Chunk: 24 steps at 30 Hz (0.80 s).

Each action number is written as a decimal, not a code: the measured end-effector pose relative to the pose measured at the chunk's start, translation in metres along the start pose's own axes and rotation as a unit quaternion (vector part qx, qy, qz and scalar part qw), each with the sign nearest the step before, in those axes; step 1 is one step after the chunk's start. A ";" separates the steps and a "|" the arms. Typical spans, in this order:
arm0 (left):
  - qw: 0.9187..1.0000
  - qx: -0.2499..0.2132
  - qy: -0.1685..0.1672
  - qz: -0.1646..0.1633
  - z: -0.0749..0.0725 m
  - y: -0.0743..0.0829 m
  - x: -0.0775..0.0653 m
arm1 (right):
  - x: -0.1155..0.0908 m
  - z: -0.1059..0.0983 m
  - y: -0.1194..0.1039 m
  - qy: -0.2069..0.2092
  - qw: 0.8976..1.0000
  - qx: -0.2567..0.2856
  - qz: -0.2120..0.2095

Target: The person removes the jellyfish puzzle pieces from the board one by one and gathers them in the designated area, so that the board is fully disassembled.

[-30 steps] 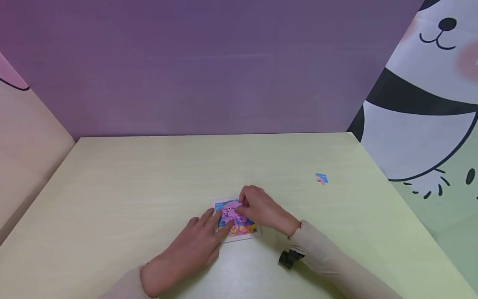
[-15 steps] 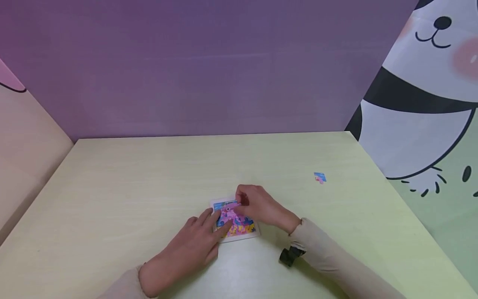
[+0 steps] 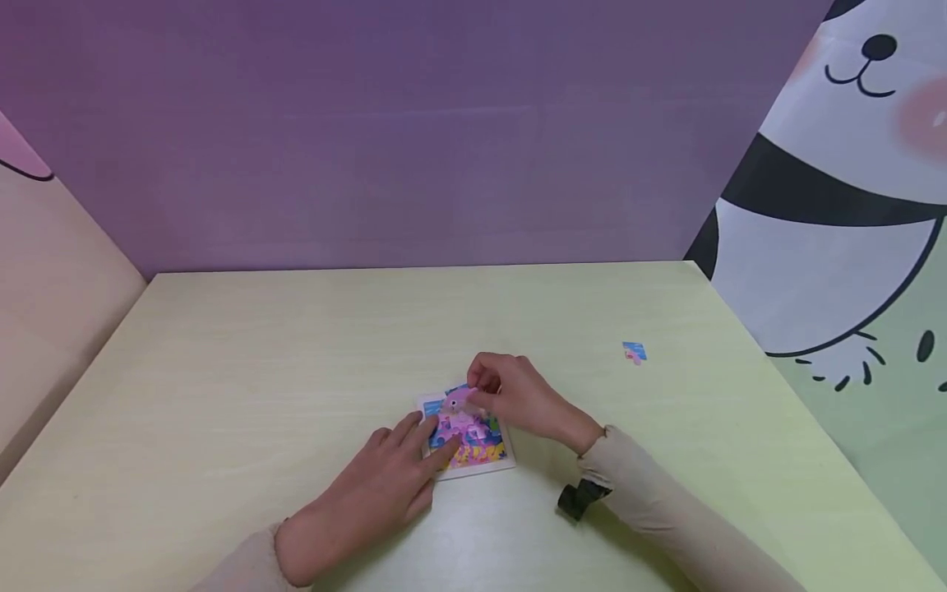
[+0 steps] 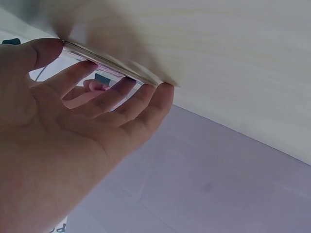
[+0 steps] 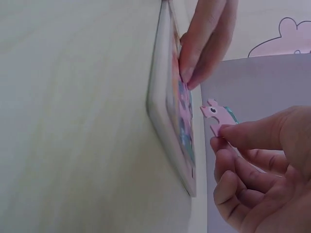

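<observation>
A small jigsaw puzzle (image 3: 482,432) with a pink cartoon figure, in a white-framed tray (image 3: 473,472), lies flat on the table. My left hand (image 3: 377,493) rests on its left part, fingers extended over the picture and frame; the left wrist view has the fingertips and thumb along the tray's edge (image 4: 112,64). Thumb and index finger of my right hand (image 3: 521,403) pinch a pink jigsaw piece (image 5: 224,116) with a printed eye. In the right wrist view this piece is raised off the tray, with a gap between them. The other right fingers are curled.
A loose blue-and-pink jigsaw piece (image 3: 635,352) lies on the table (image 3: 296,362) to the far right. A purple wall (image 3: 414,140) stands behind the table, and a panda-like cartoon (image 3: 851,181) covers the right wall. A black camera (image 3: 580,499) sits at my right wrist.
My right hand has lifted slightly up and away from the tray, raising the pink jigsaw piece out of the picture. My left hand stays in place on the puzzle.
</observation>
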<state>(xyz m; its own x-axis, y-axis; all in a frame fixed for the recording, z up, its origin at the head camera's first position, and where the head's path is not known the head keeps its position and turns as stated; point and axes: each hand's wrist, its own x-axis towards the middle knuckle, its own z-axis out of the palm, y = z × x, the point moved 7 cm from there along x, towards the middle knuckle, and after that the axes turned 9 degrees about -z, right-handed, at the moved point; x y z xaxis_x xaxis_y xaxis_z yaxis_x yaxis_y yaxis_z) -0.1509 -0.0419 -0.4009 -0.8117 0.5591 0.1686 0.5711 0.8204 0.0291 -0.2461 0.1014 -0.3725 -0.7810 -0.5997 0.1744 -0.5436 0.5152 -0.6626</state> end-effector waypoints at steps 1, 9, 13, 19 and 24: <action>1.000 0.001 -0.003 0.000 0.000 0.000 -0.001 | 0.000 -0.001 0.000 0.005 1.000 -0.002 0.000; 1.000 0.006 -0.004 0.002 0.001 0.000 0.000 | -0.006 -0.010 0.006 0.038 0.999 -0.002 0.000; 1.000 0.016 0.012 0.000 0.000 0.000 0.002 | -0.007 -0.019 0.009 0.049 0.999 -0.011 -0.002; 1.000 0.010 -0.009 -0.004 0.002 0.001 0.003 | -0.012 -0.033 0.013 0.065 0.998 -0.027 0.004; 1.000 0.008 -0.017 -0.006 0.002 0.000 0.001 | -0.013 -0.041 0.013 0.082 0.996 -0.034 0.003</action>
<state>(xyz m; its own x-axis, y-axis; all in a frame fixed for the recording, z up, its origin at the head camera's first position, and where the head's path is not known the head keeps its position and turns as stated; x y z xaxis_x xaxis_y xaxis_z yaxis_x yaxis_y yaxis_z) -0.1521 -0.0406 -0.4029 -0.8225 0.5527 0.1346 0.5593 0.8289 0.0141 -0.2556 0.1405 -0.3532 -0.8207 -0.4911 0.2920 -0.5544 0.5611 -0.6146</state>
